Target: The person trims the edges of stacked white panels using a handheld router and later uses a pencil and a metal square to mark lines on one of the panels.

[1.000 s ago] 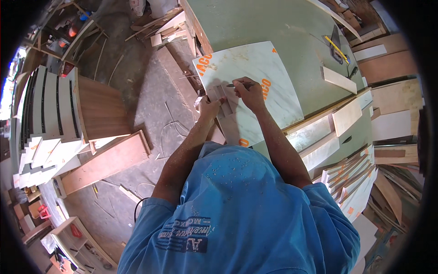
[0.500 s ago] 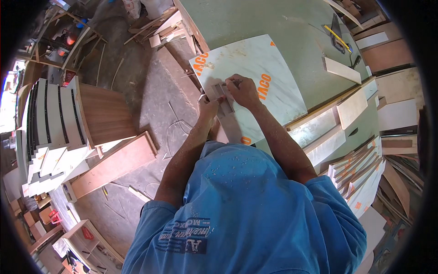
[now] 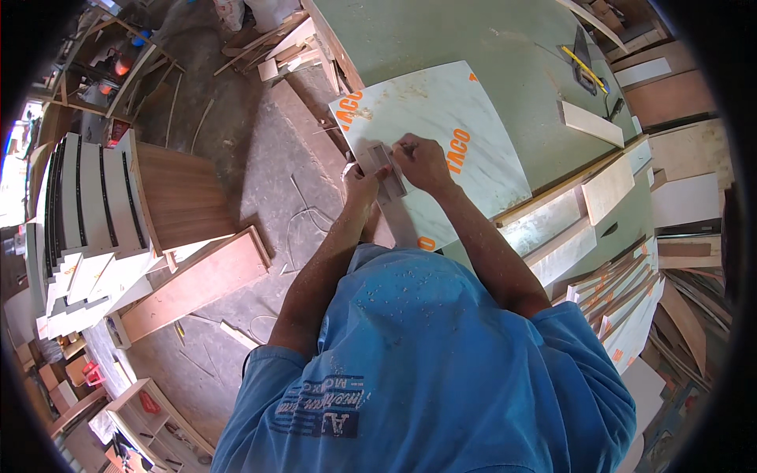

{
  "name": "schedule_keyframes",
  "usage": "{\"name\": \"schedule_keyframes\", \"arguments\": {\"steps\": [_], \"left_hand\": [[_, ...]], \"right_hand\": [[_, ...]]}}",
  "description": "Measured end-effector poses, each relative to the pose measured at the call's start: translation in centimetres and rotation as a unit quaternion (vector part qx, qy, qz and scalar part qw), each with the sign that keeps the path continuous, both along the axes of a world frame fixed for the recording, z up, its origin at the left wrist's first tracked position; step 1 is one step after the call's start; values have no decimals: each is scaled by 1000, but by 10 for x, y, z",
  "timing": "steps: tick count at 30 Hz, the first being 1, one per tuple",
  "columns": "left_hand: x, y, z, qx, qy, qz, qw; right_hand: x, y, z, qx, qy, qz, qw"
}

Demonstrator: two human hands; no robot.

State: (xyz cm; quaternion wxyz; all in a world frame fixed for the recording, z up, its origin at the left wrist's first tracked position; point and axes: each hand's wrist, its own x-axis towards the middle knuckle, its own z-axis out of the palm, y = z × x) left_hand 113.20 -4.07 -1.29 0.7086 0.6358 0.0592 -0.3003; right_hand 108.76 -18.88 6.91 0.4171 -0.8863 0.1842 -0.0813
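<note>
A white marble-patterned panel [image 3: 441, 102] with orange lettering lies on the green worktop, its left edge toward me. Near that edge sits a small grey-brown rectangular block [image 3: 392, 185] with lengthwise grooves or slots. My left hand [image 3: 363, 183] is closed on the block at the panel's edge, its thumb pressed on top and the other fingers mostly hidden. Just right of the block, my right hand [image 3: 423, 164] is bent into a pinch close to the panel surface. Whatever it pinches is too small and covered to make out.
The green worktop [image 3: 505, 71] carries a handsaw with a yellow tape measure [image 3: 583, 69] and a loose wood strip [image 3: 591, 122] at far right. Stacked panels [image 3: 623, 299] stand at right. Curved boards [image 3: 102, 193] and a wood-grain panel [image 3: 185, 193] stand on the left.
My right hand has shifted slightly, with its fingers turned a little over the panel. The grooved block shows a bit more between my hands. My left hand stays nearly in place.
</note>
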Motion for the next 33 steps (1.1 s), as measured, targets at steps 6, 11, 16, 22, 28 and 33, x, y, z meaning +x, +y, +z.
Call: {"name": "schedule_keyframes", "arguments": {"steps": [6, 11, 16, 22, 28, 33], "left_hand": [[-1, -8, 6, -20, 17, -5, 1000], [5, -4, -11, -22, 28, 1, 999], [5, 0, -17, -19, 3, -11, 1000], [3, -6, -5, -14, 43, -13, 999], [5, 0, -4, -30, 47, -1, 998], [1, -6, -2, 14, 42, -8, 999]], "right_hand": [[5, -6, -11, 7, -29, -11, 999], [13, -3, -8, -26, -43, -13, 999], [-4, -3, -7, 7, 2, 8, 1000], [10, -6, -11, -11, -23, -18, 1000], [-30, 2, 1, 2, 26, 10, 1000], [-65, 5, 3, 29, 36, 0, 999]]}}
